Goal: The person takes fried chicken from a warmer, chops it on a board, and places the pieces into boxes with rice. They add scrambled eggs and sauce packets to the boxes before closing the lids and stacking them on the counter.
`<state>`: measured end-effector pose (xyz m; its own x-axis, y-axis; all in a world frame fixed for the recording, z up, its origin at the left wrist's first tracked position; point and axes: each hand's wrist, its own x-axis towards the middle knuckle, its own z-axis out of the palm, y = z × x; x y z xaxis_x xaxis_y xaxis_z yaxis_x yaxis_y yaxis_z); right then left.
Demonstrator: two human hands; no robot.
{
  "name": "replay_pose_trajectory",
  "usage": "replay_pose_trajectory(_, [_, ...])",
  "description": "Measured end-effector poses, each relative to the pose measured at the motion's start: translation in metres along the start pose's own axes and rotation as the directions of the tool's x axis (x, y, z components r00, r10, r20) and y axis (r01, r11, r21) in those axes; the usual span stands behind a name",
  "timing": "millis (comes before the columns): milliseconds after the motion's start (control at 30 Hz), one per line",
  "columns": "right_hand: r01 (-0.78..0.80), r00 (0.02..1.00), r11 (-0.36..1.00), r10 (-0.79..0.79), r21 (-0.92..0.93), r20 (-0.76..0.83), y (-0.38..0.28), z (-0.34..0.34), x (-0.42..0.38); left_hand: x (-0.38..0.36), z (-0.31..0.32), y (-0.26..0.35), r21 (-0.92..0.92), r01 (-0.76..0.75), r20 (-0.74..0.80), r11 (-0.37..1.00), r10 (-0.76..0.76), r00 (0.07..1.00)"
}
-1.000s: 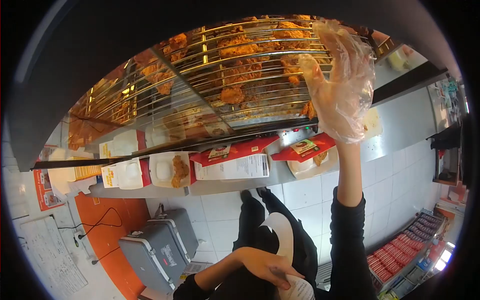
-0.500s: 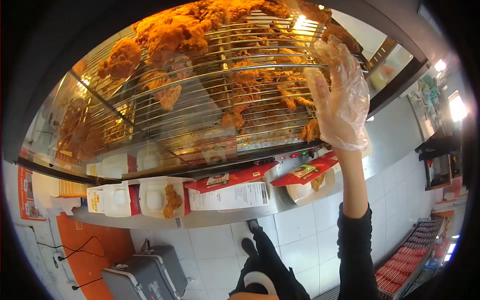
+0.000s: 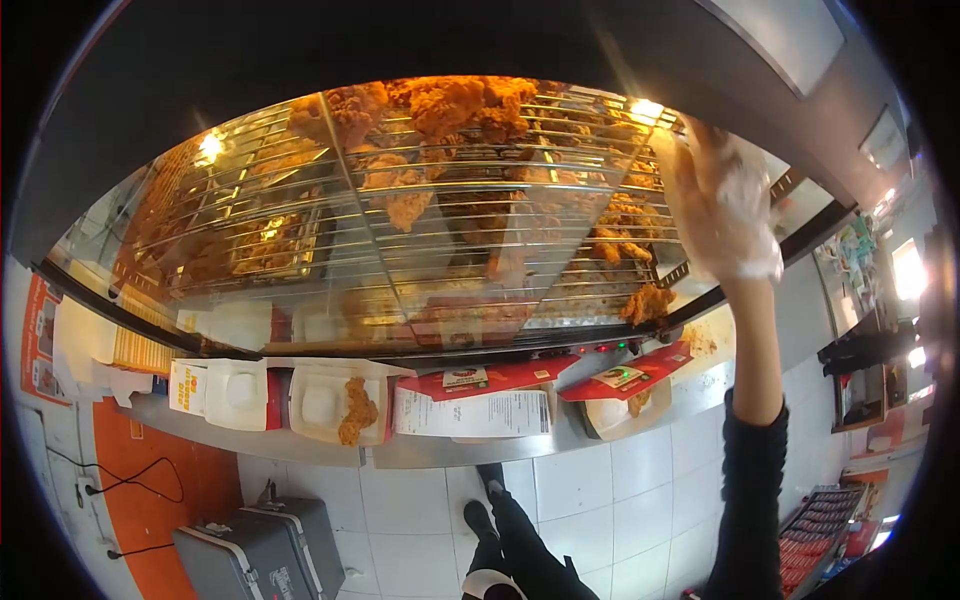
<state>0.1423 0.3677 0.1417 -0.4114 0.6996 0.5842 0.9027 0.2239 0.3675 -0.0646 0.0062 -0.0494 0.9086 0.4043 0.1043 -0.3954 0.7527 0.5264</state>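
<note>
Across nine to two o'clock stretches a glass cabinet [image 3: 370, 320] with fried chicken [image 3: 445, 105] on its wire racks [image 3: 385, 265], the steel surface [image 3: 700, 385] running below it and a gray case [image 3: 260, 552] on the floor at seven. At two o'clock, the right hand [image 3: 722, 205] is raised in a clear glove near the racked chicken — blur leaves me unable to tell whether its fingers are clenched or released. On the surface, an open box [image 3: 320, 405] at eight holds one chicken piece [image 3: 357, 411] — along its right side.

Fried chicken [image 3: 445, 105] | golden-orange, craggy | heaped on wire racks [image 3: 265, 205] | seemingly behind glass [image 3: 465, 315]
</note>
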Motion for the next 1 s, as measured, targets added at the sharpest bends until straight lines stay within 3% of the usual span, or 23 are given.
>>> replay_pose_trajectory(100, [0.175,0.983,0.965,-0.159,-0.195,0.094,-0.008,0.015,0.048,0.007,-0.004,-0.006,0.005,-0.134,0.008,0.991,0.134,0.991])
replay_pose_trajectory(200, [0.175,0.978,0.97,-0.151,-0.171,0.146,-0.01,0.053,0.074,0.013,0.001,-0.001,0.05,-0.134,-0.02,0.99,0.135,0.991])
replay_pose_trajectory(367, [0.081,0.968,0.996,-0.068,-0.046,0.242,-0.014,0.094,0.071,0.013,0.015,0.027,0.244,-0.108,-0.117,0.964,0.14,0.983])
replay_pose_trajectory(567, [-0.059,0.955,0.996,0.038,0.064,0.294,-0.02,0.103,0.038,-0.001,0.049,0.042,0.564,0.002,-0.255,0.826,0.171,0.952])
replay_pose_trajectory(600, [-0.09,0.953,0.993,0.064,0.077,0.295,-0.021,0.097,0.029,-0.002,0.046,0.048,0.525,0.088,-0.227,0.847,0.039,0.973])
replay_pose_trajectory(667, [-0.296,0.935,0.93,0.236,0.218,0.266,-0.021,0.064,0.017,0.002,0.073,0.073,0.347,0.131,-0.286,0.929,-0.028,0.958])
replay_pose_trajectory(700, [-0.592,0.804,0.692,0.474,0.413,0.358,-0.033,0.025,0.016,0.002,0.081,0.094,0.345,0.199,-0.24,0.917,-0.119,0.964])
replay_pose_trajectory(733, [-0.756,0.608,0.329,0.673,0.566,0.422,-0.045,-0.015,0.016,-0.003,0.084,0.086,0.405,0.185,-0.223,0.896,-0.1,0.97])
replay_pose_trajectory(767, [-0.62,0.656,0.162,0.644,0.768,0.394,-0.041,0.001,-0.006,-0.005,0.076,0.079,0.476,0.17,-0.197,0.863,-0.084,0.977])
replay_pose_trajectory(800, [-0.533,0.627,-0.029,0.658,0.846,0.417,-0.043,0.006,-0.029,-0.007,0.07,0.08,0.551,0.152,-0.164,0.82,-0.072,0.984])
replay_pose_trajectory(833, [-0.413,0.597,-0.214,0.671,0.885,0.441,-0.044,0.011,-0.052,-0.01,0.071,0.086,0.474,0.115,-0.162,0.873,-0.042,0.986])
replay_pose_trajectory(900, [-0.235,0.594,-0.639,0.502,0.732,0.629,-0.063,-0.025,-0.076,-0.023,0.079,0.093,0.282,0.041,-0.164,0.959,0.007,0.986])
replay_pose_trajectory(967, [-0.211,0.696,-0.82,0.257,0.533,0.671,-0.086,-0.06,-0.089,-0.037,0.071,0.105,0.397,0.076,-0.138,0.915,-0.022,0.99])
replay_pose_trajectory(1000, [-0.299,0.677,-0.804,0.201,0.514,0.708,-0.1,-0.067,-0.099,-0.044,0.069,0.116,0.452,0.092,-0.128,0.887,-0.038,0.991])
